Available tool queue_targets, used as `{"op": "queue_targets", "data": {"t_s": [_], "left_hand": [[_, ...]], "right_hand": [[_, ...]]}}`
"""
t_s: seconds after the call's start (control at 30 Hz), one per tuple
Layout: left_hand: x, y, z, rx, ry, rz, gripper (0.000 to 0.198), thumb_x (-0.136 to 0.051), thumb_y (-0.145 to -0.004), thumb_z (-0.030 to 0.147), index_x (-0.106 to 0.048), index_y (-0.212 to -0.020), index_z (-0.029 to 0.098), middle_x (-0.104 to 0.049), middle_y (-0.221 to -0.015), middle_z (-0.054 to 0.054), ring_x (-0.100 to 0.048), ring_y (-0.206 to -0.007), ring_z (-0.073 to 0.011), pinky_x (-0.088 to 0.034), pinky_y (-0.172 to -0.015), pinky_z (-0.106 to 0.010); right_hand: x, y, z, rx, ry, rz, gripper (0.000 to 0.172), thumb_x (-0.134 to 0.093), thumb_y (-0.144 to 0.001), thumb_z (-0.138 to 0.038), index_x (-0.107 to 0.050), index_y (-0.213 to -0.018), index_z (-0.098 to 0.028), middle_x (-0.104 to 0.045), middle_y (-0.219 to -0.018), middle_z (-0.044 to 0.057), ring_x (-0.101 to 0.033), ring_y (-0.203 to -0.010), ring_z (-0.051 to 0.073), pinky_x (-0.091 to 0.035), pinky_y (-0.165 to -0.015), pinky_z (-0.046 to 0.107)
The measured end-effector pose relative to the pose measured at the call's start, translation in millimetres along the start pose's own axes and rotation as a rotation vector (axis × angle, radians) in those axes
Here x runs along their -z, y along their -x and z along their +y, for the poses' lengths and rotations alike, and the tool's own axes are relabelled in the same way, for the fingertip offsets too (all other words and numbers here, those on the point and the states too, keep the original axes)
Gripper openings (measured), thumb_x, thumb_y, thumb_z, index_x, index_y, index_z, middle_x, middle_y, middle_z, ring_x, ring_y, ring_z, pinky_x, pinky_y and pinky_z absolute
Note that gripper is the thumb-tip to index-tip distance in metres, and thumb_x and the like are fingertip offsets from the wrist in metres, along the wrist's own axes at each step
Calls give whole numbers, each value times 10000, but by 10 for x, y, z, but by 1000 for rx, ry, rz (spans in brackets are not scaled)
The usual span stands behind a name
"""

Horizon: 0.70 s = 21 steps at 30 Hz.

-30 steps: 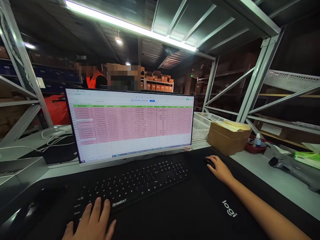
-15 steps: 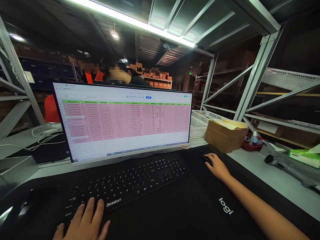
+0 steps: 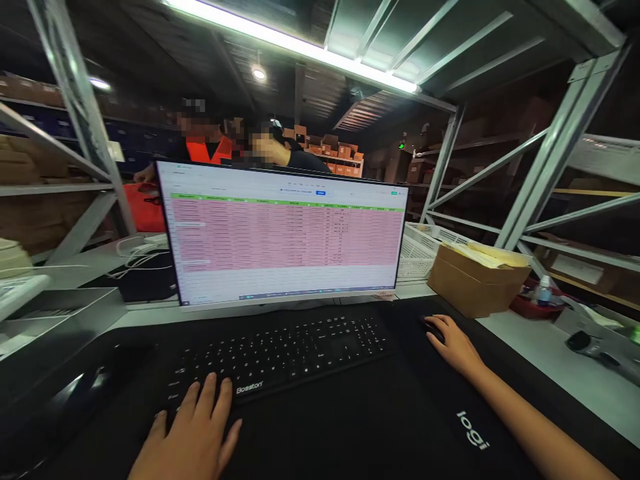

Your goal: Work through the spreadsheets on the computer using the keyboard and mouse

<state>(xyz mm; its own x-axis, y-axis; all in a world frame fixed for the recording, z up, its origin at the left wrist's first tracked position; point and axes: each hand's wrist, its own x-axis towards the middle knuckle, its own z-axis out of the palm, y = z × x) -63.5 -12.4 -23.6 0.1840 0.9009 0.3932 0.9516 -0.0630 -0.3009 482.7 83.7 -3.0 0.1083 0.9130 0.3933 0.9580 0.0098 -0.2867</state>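
Fingers spread, my left hand (image 3: 193, 430) rests over the lower left corner of a black keyboard (image 3: 300, 353) and holds nothing. To the right of the keyboard, my right hand (image 3: 453, 343) is curved over a dark computer mouse (image 3: 436, 327), which it mostly covers. Both lie on a black desk mat (image 3: 320, 427) with "logi" printed on it. Behind the keyboard stands a monitor (image 3: 285, 237) showing a spreadsheet with a green header row and pink rows; its text is too small to read.
A cardboard box (image 3: 475, 283) with papers and white plastic baskets (image 3: 417, 250) stand right of the monitor. A barcode scanner (image 3: 583, 343) lies at the far right. A metal tray (image 3: 75, 317) and white cables (image 3: 133, 250) are at left. Two people (image 3: 207, 150) are behind the monitor.
The view has turned left, so everything appears shifted right. Both hands keep their places on the keyboard and mouse. More of the left shelf and metal tray shows.
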Motion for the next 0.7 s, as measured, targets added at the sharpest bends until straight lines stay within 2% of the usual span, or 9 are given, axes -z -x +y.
{"op": "queue_targets", "data": {"t_s": [0.13,0.33,0.53,0.7], "left_hand": [[214,-36,97,49,5,-41,541,-280,-936,275,-537,-1388,127,-486,-1497,-222,-525,-1331,-394,-477,-1009,-642],[447,-80,149,86,17,-161,532,-322,-935,287,-516,-1406,135,-462,-1514,-202,-506,-1359,-367,-476,-1039,-608],[489,-83,170,109,42,-190,521,-361,-931,268,-499,-1420,154,-459,-1522,-194,-479,-1382,-366,-461,-1064,-611],[496,-88,179,105,18,-245,534,-362,-942,283,-446,-1451,147,-419,-1543,-193,-442,-1408,-367,-451,-1080,-606]], "right_hand": [[-22,-4,30,30,-15,-10,445,-451,-889,-483,-595,-1270,-304,-557,-1351,65,-615,-1170,227,-506,-1003,410],[-61,-32,88,31,-22,-16,469,-453,-877,-531,-601,-1268,-318,-564,-1360,55,-639,-1124,241,-539,-949,428],[-92,-37,157,81,-36,-20,470,-443,-892,-560,-591,-1279,-339,-568,-1356,49,-612,-1178,236,-529,-979,427],[-111,-50,181,56,-34,-22,507,-446,-867,-605,-604,-1271,-343,-568,-1363,51,-624,-1159,249,-555,-919,430]]}}
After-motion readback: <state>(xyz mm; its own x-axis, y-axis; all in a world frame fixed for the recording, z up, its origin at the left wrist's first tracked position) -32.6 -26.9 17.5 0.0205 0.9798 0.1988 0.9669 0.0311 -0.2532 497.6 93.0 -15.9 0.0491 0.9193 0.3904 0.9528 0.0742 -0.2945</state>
